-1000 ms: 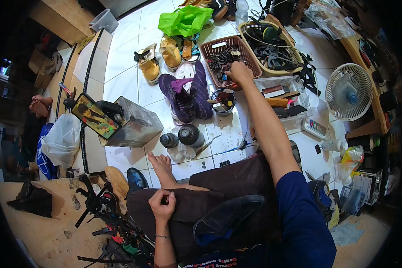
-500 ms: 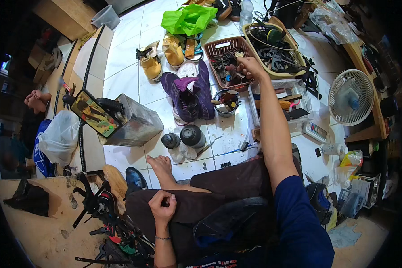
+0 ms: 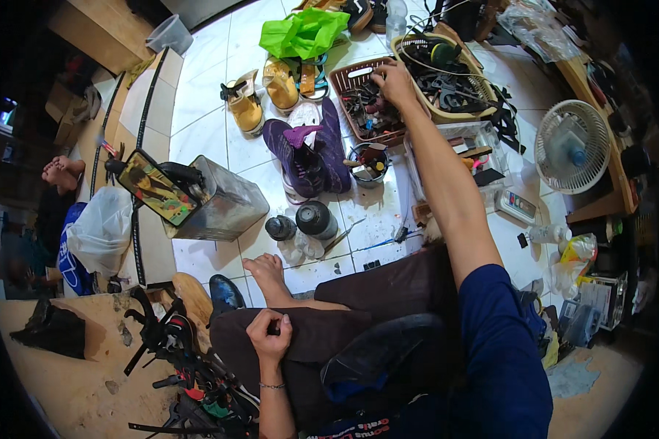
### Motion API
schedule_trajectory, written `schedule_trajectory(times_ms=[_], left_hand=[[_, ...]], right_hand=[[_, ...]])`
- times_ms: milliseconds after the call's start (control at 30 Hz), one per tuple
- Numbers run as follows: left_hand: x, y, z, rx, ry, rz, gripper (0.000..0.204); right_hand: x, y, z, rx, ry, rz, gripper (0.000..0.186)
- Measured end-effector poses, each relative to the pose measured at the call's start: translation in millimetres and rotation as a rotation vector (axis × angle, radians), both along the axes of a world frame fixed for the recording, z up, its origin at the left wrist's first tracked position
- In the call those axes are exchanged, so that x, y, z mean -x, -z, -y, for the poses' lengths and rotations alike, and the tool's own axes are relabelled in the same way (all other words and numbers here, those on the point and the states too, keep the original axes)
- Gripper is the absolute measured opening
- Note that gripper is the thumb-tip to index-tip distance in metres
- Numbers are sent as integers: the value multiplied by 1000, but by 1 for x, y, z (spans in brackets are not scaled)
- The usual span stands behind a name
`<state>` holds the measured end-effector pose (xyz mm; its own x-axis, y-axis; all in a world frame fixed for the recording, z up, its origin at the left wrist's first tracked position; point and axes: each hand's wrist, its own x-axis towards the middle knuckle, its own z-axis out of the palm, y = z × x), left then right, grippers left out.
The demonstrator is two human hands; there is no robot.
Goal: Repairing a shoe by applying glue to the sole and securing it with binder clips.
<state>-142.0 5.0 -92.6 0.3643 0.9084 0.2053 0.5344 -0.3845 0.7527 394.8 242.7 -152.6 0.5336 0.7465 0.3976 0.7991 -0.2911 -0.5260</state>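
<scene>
My right hand (image 3: 397,83) reaches out over the far right side of a brown plastic basket (image 3: 335,86) full of small dark and reddish pieces. Its fingers curl down toward the contents; whatever lies under the fingertips is hidden. My left hand (image 3: 269,335) rests on my left knee, fingers curled into a loose fist with a dark hollow, and anything inside cannot be made out. Across my lap lies a dark shoe (image 3: 379,353) with blue showing inside. Close to the brown basket stand a small tub of tools (image 3: 368,174) and a pair of purple shoes (image 3: 335,150).
A yellow basket (image 3: 483,110) of black parts and a clear bin (image 3: 465,139) flank my right arm. Dark bottles (image 3: 315,220) stand on the tiles ahead. A phone (image 3: 159,187) leans on a metal can (image 3: 231,201) at left; a white fan (image 3: 572,146) is at right.
My right hand has shifted a little left and farther away, to the brown basket's far right corner. A pale piece beside its fingers no longer shows. My left hand stays curled on the knee.
</scene>
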Motion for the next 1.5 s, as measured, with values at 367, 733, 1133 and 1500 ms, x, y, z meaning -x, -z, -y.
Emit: schedule_trajectory(times_ms=[367, 733, 1133, 1500], left_hand=[[-42, -19, 11, 419, 316, 162, 14], [-166, -76, 65, 90, 1044, -369, 43], [-11, -99, 70, 70, 321, 901, 41], [-17, -68, 99, 50, 303, 789, 33]], right_hand=[[41, -155, 354, -280, -199, -393, 30], [200, -130, 543, -297, 159, -977, 60], [188, -139, 487, -386, -20, -766, 45], [197, -121, 492, -185, -23, -359, 45]])
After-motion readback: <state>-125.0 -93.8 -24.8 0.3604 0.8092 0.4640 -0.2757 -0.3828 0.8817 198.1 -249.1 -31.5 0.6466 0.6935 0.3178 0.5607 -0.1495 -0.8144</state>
